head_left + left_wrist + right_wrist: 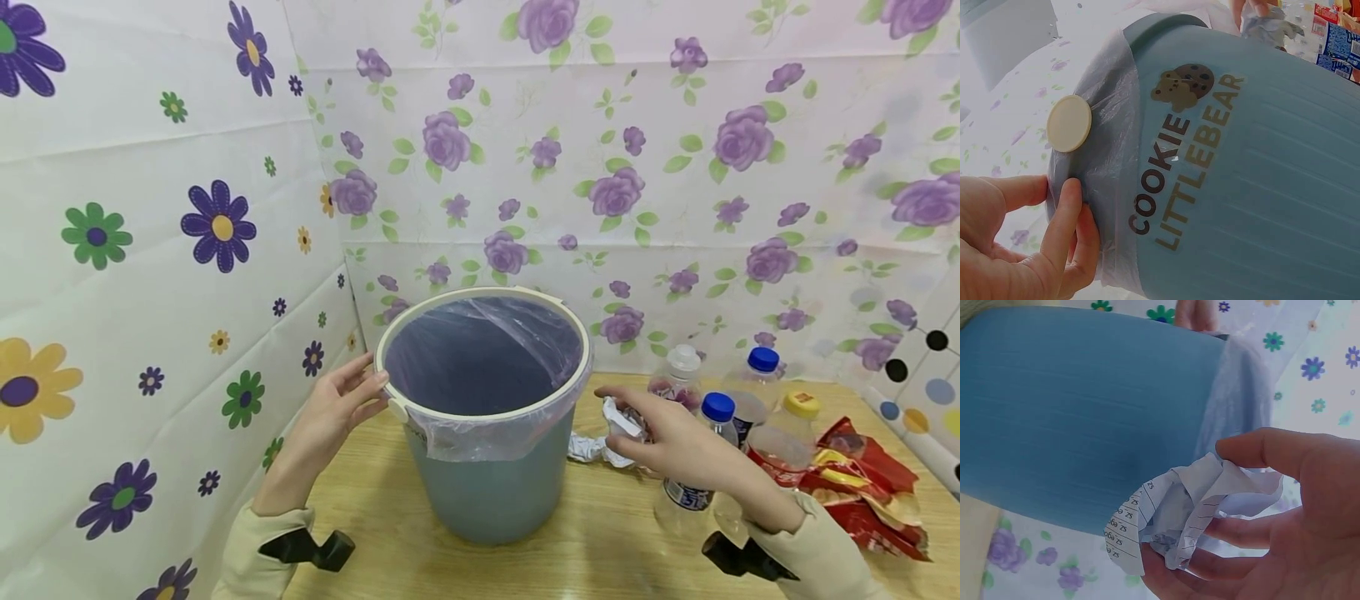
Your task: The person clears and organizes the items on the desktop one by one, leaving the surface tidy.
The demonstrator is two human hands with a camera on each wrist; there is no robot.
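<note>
1. Far left: left hand (337, 408) at the left of the bin's rim (480, 415); thumb and fingers pinch the edge, by the round cream button (1069, 124).
2. Centre: bin (495, 496), long axis upright, mouth up, clear liner (480, 440) folded over the rim. Nothing visible in the mouth from above (the floor of it is too dark to read).
3. Just right of bin: crumpled paper (1175, 506), apart from the wall, apparently lower than the rim. By my judgement the key relation: mouth lies left of and above the paper, so the rim's right side stands between. No clear long axis to the paper.
4. Right hand (667, 437): thumb and fingers curled round that paper; nearer to it than the left by far. 1 more whitish scrap (585, 447) on the table (360, 542), between hand and bin; cannot tell if separate.
5. Farther right: capped bottles (688, 497), then red wrapper (873, 483).
</note>
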